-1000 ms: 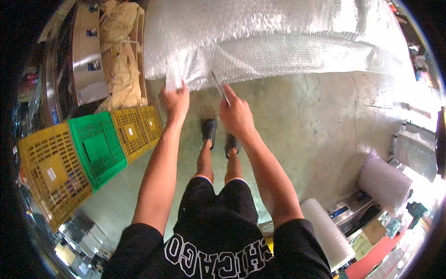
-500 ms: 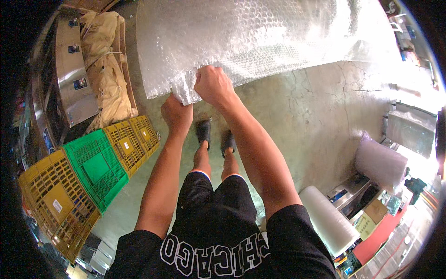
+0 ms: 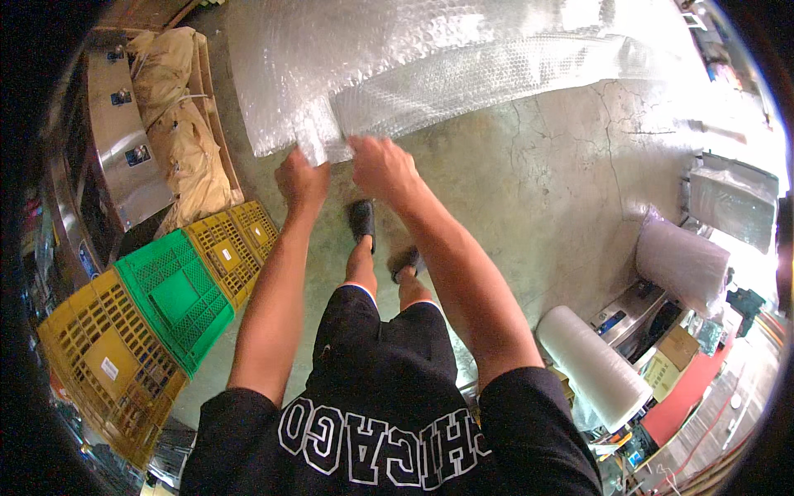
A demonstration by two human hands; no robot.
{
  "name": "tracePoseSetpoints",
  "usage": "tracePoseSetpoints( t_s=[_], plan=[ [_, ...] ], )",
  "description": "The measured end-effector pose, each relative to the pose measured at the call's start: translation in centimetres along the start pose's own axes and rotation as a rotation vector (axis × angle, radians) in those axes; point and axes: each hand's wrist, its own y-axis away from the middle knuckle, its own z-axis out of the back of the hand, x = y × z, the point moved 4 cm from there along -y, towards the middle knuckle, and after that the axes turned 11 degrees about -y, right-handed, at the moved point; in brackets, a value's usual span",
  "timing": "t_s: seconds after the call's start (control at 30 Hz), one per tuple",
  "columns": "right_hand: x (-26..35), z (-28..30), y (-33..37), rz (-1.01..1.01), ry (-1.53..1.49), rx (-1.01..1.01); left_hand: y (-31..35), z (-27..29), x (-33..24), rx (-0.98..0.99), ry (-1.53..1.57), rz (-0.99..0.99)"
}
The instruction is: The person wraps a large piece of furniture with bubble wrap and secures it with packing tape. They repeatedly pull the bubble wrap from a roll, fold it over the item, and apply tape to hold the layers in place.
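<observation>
Your left hand (image 3: 303, 180) and right hand (image 3: 382, 168) both pinch the near edge of the bubble wrap (image 3: 430, 66), which is spread on the concrete floor (image 3: 562, 190) ahead of your feet. Keep both grips level and pull evenly so it doesn't bunch.

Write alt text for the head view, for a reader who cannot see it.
A person's left hand and right hand grip the near edge of a large clear bubble-wrap sheet spread over a grey concrete floor. Yellow and green plastic crates lie at the left, white rolls at the right.
</observation>
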Motion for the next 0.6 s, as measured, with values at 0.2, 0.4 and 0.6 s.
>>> tracePoseSetpoints(
  t_s=[0.2,0.4,0.6],
  plan=[
    [-18.6,-10.2,22.0,-0.288,0.280,0.531,-2.1,-1.6,6.4,-0.204,0.081,0.038],
    [-29.6,-5.3,48.4,-0.800,-0.062,0.085,-0.4,-3.6,9.9,-0.204,-0.048,0.148],
    [-35.7,0.4,56.3,-0.826,-0.278,-0.516,21.6,-17.0,8.9,0.375,-0.177,-0.028]
  ],
)
